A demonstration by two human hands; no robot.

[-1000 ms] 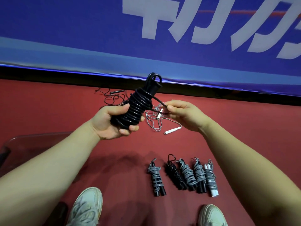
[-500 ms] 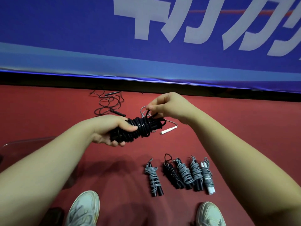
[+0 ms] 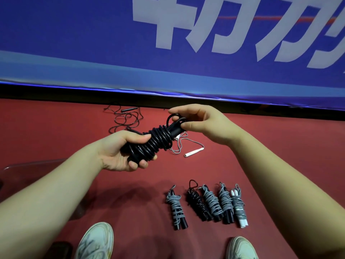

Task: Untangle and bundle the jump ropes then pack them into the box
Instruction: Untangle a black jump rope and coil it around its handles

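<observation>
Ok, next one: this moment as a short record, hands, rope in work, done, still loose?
left hand: grips the black rope bundle round its coils
right hand: pinches that bundle's loop end
done: five bundles in a row on the red floor, four grey, one black
still loose: thin black rope and grey rope near the banner

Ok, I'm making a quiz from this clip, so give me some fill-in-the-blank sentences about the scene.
1. The left hand grips a wound ____ jump rope, while the right hand pinches its loop end.
2. ____ finished bundles lie in a row on the floor.
3. The floor is ____.
Missing words: black; five; red.
</observation>
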